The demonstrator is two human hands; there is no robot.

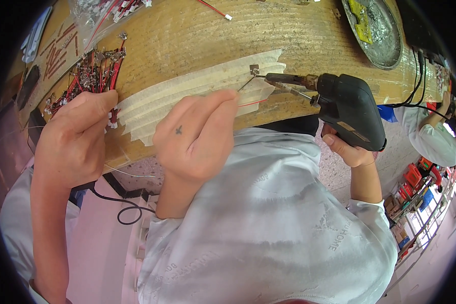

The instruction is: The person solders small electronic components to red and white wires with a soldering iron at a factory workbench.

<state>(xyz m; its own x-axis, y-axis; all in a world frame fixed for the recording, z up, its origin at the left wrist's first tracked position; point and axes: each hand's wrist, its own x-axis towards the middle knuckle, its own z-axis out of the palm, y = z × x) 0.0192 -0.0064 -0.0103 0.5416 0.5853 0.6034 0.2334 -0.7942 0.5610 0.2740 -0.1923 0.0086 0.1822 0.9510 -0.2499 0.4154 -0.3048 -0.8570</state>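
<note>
My left hand (pixel 195 134) is closed in a pinch over the layered strips of masking tape (pixel 187 86) on the wooden bench. From its fingertips a thin black wire (pixel 245 84) runs toward a small square metal plate (pixel 254 68) lying on the tape. A red wire (pixel 252 103) sticks out of the same pinch to the right. In my right hand (pixel 352 151) is the grip of a black soldering gun (pixel 352 109), pointing left. Its tip is at the plate's lower edge, beside the black wire's end; whether they touch I cannot tell.
At the left another person's hand (pixel 76 134) is beside a heap of red and black wires (pixel 93 71). A plastic bag of wires (pixel 104 12) lies beyond it. A round metal tray (pixel 390 58) with a yellow sponge (pixel 359 20) stands far right, near black cables (pixel 418 81).
</note>
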